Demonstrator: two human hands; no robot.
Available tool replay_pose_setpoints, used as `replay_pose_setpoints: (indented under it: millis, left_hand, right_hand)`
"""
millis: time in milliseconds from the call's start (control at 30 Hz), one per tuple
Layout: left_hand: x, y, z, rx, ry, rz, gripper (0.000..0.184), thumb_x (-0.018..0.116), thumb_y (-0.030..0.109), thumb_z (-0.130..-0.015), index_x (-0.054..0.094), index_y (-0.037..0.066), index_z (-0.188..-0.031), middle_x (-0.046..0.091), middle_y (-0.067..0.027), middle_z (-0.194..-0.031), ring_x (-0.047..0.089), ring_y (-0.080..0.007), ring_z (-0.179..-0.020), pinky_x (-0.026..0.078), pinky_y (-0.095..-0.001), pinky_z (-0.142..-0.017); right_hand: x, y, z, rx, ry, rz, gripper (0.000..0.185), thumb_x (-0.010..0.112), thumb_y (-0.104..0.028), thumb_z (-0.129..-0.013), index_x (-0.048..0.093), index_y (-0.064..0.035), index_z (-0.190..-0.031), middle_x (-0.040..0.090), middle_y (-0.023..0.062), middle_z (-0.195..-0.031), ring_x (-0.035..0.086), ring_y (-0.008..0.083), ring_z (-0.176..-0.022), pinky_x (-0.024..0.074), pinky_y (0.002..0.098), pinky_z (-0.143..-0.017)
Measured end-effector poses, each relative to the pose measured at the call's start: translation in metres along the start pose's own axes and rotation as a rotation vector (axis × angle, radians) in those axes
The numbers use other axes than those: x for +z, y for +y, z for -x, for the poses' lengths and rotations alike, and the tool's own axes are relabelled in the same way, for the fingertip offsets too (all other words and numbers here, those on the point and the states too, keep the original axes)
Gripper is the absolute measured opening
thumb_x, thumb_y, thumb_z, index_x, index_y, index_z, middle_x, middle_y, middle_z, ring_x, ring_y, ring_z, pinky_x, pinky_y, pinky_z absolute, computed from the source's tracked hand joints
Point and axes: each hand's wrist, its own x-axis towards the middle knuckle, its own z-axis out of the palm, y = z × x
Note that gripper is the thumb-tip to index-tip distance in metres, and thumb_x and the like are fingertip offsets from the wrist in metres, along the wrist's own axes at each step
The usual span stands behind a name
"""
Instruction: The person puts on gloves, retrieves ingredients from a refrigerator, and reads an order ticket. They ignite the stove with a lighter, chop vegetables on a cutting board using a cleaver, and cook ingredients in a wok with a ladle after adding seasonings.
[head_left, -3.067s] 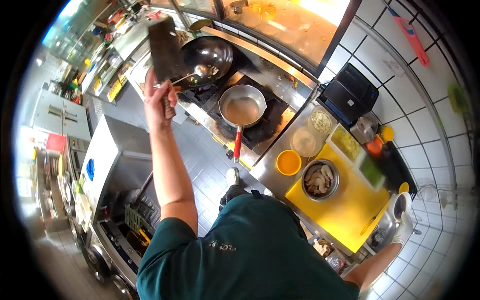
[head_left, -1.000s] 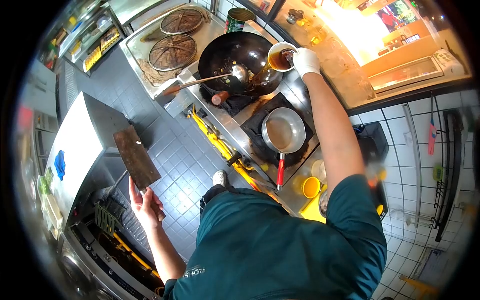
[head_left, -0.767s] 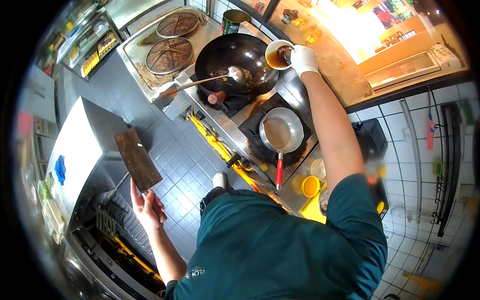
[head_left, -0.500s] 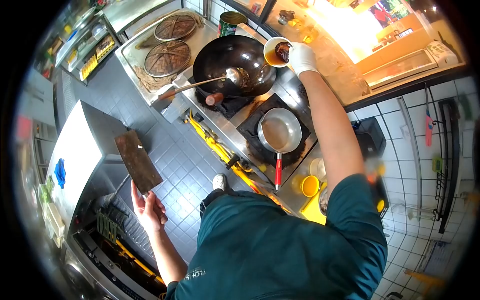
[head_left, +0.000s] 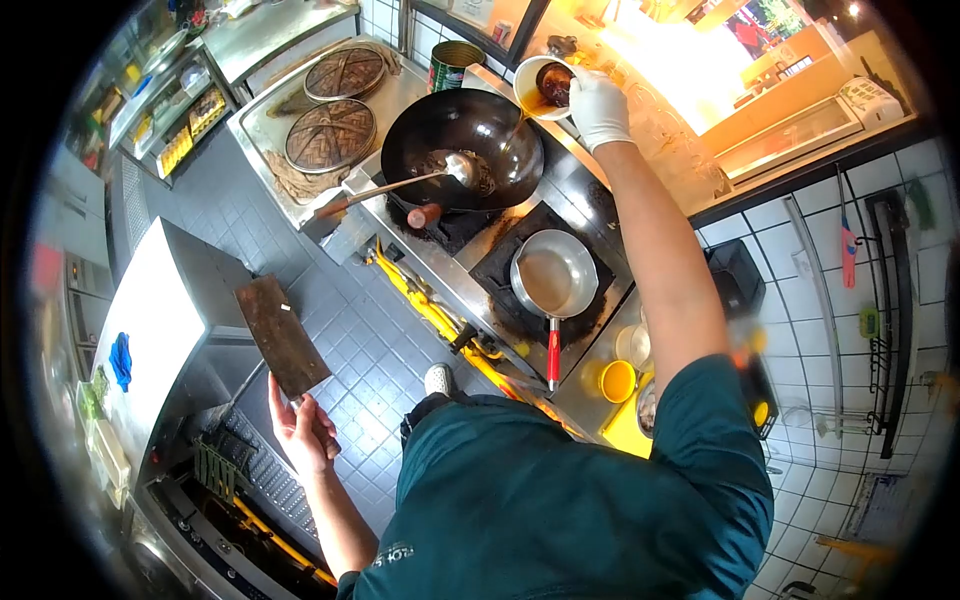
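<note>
My left hand [head_left: 304, 435] is wrapped round the handle of a cleaver [head_left: 283, 336], its broad dark blade pointing up and away over the floor. My white-gloved right hand [head_left: 598, 108] grips a white bowl [head_left: 549, 113] containing brown liquid and a dark lump. The bowl is tilted over the right rim of a black wok [head_left: 515, 150], and a thin stream runs from its lip. Inside the wok rests a ladle [head_left: 461, 170], its wooden handle leaning out over the near left rim. Some dark food lies around the ladle's head.
A red-handled saucepan [head_left: 555, 274] sits on the nearer burner. Two round woven lids [head_left: 331, 135] lie on the steel counter at left. Behind the wok stands an open tin [head_left: 452, 66]. A yellow cup [head_left: 617, 381] is right of the stove; a yellow gas pipe [head_left: 425, 305] runs along its front.
The bowl has moved slightly up and left and tilted further, and liquid now streams from it. The cleaver is still in my left hand, almost unmoved.
</note>
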Motion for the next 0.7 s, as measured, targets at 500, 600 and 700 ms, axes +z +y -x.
replay_pose_setpoints:
  millis: [500, 600, 700]
  left_hand:
    - [-0.002, -0.007, -0.007, 0.030, -0.004, 0.013, 0.070, 0.057, 0.000, -0.099, 0.028, 0.008, -0.162, 0.059, -0.0044, -0.065, 0.054, -0.0099, -0.046, 0.044, -0.0227, -0.038]
    - [0.000, -0.004, -0.006, 0.021, -0.001, 0.016, 0.070, 0.056, 0.000, -0.099, 0.028, 0.008, -0.162, 0.059, -0.0044, -0.064, 0.055, -0.0098, -0.046, 0.044, -0.0226, -0.039]
    - [0.001, -0.003, -0.006, 0.015, 0.007, 0.013, 0.070, 0.056, 0.000, -0.099, 0.028, 0.008, -0.162, 0.059, -0.0043, -0.064, 0.055, -0.0097, -0.046, 0.044, -0.0225, -0.039]
  right_hand:
    - [-0.008, -0.020, -0.016, -0.064, 0.124, -0.126, 0.023, 0.055, -0.022, -0.098, 0.070, -0.0106, -0.110, 0.072, 0.0188, -0.102, 0.070, 0.0401, -0.093, 0.0569, 0.0501, -0.083]
    - [-0.013, -0.026, -0.018, -0.058, 0.114, -0.138, 0.021, 0.054, -0.022, -0.099, 0.069, -0.0108, -0.109, 0.072, 0.0178, -0.104, 0.070, 0.0402, -0.094, 0.0571, 0.0498, -0.082]
    - [-0.016, -0.029, -0.019, -0.052, 0.127, -0.157, 0.021, 0.053, -0.022, -0.099, 0.069, -0.0109, -0.109, 0.072, 0.0180, -0.106, 0.070, 0.0402, -0.095, 0.0572, 0.0495, -0.082]
